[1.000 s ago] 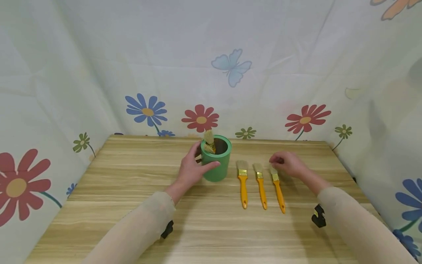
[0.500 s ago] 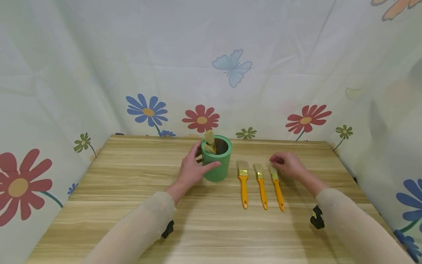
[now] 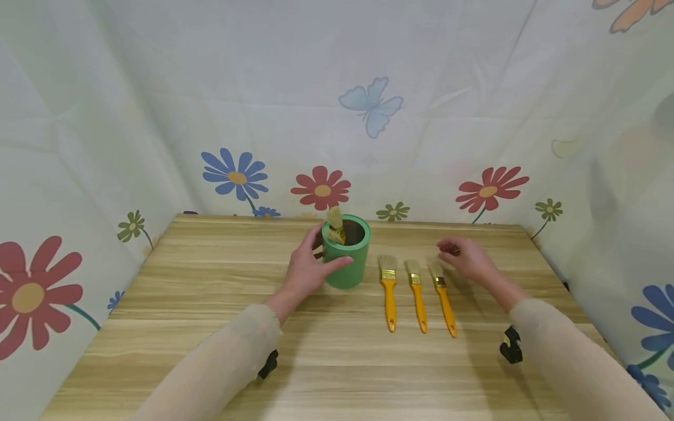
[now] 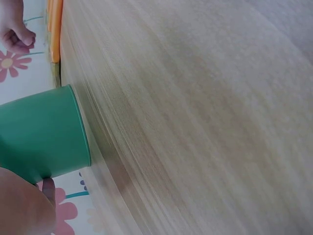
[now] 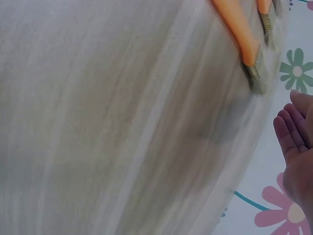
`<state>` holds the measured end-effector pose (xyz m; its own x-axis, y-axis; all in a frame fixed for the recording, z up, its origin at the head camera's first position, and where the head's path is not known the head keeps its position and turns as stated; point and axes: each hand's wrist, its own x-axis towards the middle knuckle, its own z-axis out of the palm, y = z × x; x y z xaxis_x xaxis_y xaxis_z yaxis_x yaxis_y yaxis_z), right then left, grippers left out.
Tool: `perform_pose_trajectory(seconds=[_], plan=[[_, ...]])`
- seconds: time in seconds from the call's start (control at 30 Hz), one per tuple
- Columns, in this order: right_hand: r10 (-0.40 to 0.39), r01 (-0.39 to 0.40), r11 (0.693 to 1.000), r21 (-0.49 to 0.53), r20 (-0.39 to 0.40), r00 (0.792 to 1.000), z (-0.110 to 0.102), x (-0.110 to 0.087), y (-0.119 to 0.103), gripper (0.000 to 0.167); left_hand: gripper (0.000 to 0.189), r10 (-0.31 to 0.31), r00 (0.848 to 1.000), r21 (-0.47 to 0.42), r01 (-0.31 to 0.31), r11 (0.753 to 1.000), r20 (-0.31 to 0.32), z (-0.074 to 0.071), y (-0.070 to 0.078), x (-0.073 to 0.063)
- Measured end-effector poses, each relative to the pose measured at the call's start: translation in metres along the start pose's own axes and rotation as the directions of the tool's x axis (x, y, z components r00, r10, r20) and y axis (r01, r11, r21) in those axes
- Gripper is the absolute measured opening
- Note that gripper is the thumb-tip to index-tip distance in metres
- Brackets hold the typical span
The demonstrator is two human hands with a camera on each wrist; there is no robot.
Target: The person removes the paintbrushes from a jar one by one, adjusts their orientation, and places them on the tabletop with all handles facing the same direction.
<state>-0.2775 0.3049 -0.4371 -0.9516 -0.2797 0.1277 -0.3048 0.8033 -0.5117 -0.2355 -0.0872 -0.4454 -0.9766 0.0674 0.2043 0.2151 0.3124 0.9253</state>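
Observation:
My left hand [image 3: 307,266] grips the green pot [image 3: 344,266], thumb across its front and fingers round its left side. The pot stands upright on the table, and the bristle ends of paintbrushes [image 3: 334,218] stick out of its mouth. Right of it lie three orange-handled paintbrushes in a row: a wide one [image 3: 389,295], a narrower one [image 3: 418,298] and the rightmost one [image 3: 443,301], bristles pointing away from me. Just beyond the rightmost bristles hovers my right hand [image 3: 466,257], fingers loosely bent and holding nothing. In the right wrist view a gap separates that hand from the nearest paintbrush [image 5: 239,34].
The wood-grain table [image 3: 337,368] ends at the back against a white curtain [image 3: 263,105] printed with flowers and butterflies. A black device [image 3: 511,345] is worn under the right sleeve, another black device [image 3: 268,365] under the left.
My right hand has let go of the rightmost paintbrush's bristles and drawn slightly up and to the right. The handle end shifted a little. The left hand and pot stay put.

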Motion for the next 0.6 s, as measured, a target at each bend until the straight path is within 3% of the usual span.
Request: perform_pose_trajectory(seconds=[0.3, 0.6], plan=[[-0.022, 0.022, 1.0, 0.003, -0.02, 1.0, -0.013, 0.005, -0.019, 0.036, 0.089, -0.006, 1.0, 0.001, 0.006, 1.0, 0.001, -0.001, -0.001, 0.0], [-0.123, 0.125, 0.992, 0.031, -0.049, 0.991, -0.029, 0.019, -0.055, 0.034, 0.091, -0.008, 1.0, -0.007, 0.008, 1.0, 0.007, -0.001, 0.0, -0.001]])
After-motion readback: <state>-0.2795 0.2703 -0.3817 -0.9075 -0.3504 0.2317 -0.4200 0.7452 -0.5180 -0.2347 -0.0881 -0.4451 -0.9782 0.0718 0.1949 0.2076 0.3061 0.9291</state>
